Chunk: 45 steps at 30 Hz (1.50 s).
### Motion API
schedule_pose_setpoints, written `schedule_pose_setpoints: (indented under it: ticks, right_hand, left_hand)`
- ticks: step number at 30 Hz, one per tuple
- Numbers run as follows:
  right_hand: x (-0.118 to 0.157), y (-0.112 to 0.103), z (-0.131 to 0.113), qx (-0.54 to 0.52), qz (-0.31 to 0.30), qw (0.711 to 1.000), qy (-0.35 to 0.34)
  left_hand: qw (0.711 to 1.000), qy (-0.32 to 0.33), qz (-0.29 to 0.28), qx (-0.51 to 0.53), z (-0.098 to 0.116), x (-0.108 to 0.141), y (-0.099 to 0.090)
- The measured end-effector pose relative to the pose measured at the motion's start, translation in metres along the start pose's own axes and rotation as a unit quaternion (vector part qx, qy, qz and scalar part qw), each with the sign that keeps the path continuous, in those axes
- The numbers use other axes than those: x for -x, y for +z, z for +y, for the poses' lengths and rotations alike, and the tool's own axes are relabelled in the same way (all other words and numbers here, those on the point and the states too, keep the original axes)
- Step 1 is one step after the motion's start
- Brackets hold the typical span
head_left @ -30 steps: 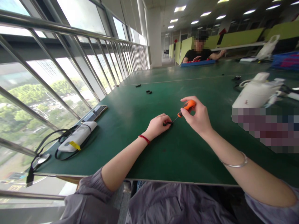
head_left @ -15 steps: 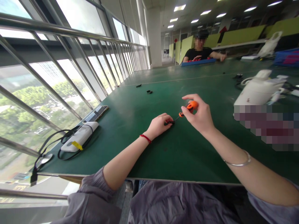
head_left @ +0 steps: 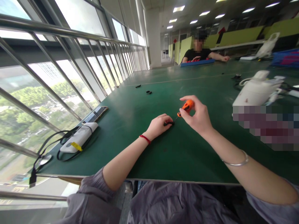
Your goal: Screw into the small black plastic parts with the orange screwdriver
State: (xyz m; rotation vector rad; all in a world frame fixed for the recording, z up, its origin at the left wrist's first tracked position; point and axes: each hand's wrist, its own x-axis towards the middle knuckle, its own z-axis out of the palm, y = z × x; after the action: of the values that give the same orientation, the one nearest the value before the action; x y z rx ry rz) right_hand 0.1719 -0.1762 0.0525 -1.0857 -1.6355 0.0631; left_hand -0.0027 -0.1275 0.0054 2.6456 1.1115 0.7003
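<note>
On the green table (head_left: 130,149), my left hand (head_left: 159,125) pinches a small black part (head_left: 169,123) between thumb and fingers, low against the surface. Its exact kind is too small to make out, and the fingers cover part of it. My right hand (head_left: 197,112) grips a screwdriver (head_left: 187,105) with an orange and black handle. The tool slants down to the left, and its thin shaft ends at the right end of the black part. Whether the tip touches it I cannot tell.
Two small black pieces, one here (head_left: 149,92), lie farther up the table. To the left are a phone (head_left: 95,115) and a white power strip (head_left: 79,137) with black cable, beside a metal railing. A white kettle (head_left: 253,90) stands right. Across sits a person (head_left: 198,53) with a blue tray (head_left: 197,62).
My right hand and the screwdriver have shifted slightly left, and the handle stands a little steeper. My left hand keeps its hold on the black part. The person opposite has moved an arm slightly.
</note>
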Motion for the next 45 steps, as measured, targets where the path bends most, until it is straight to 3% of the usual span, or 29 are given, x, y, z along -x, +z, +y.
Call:
schedule_pose_setpoints:
  ticks: [10, 16, 23, 32, 38, 45]
  right_hand:
    - [0.0001, -0.0019, -0.0012, 0.014, -0.024, 1.000, 0.005]
    - [0.0003, -0.0011, 0.0008, 0.020, -0.006, 1.000, -0.013]
    - [-0.0004, 0.0008, 0.0021, 0.003, -0.068, 0.996, 0.058]
    - [-0.0008, 0.0011, 0.0030, 0.013, 0.006, 0.999, 0.049]
    - [-0.0009, 0.0023, 0.0045, -0.001, -0.021, 0.998, 0.053]
    - [-0.0005, 0.0031, 0.0062, -0.008, 0.017, 1.000, 0.014]
  left_hand:
    - [1.000, 0.008, 0.000, -0.002, -0.0020, 0.0001, 0.0015]
    - [1.000, 0.021, 0.008, 0.001, -0.0044, 0.0001, 0.0029]
    - [1.000, 0.021, 0.005, -0.005, -0.0031, 0.0003, 0.0019]
    - [1.000, 0.017, 0.010, -0.007, -0.0028, 0.0003, 0.0029]
    - [1.000, 0.015, 0.005, -0.007, -0.0017, 0.0004, 0.0020]
    - [1.000, 0.021, 0.010, -0.007, -0.0025, 0.0004, 0.0028]
